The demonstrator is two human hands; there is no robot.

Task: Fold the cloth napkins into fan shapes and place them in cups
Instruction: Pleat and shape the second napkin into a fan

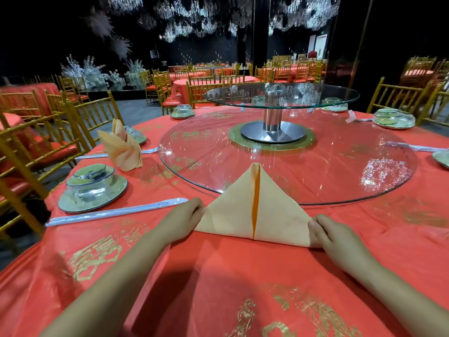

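A peach cloth napkin (230, 215) lies on the red tablecloth in front of me, folded into a triangle with a slit down its middle; its tip rests on the glass turntable's near rim. My left hand (185, 216) pinches the napkin's left corner. My right hand (332, 235) pinches the right corner. A second peach napkin (122, 148), folded and standing upright, sits at the far left beside a place setting. I cannot tell whether it stands in a cup.
A large glass turntable (340, 171) with a raised smaller glass tier (281, 94) fills the table's middle. Place settings of wrapped bowls on plates (92, 188) ring the table, with wrapped chopsticks (114, 211) near my left hand. Gold chairs (36, 142) stand around.
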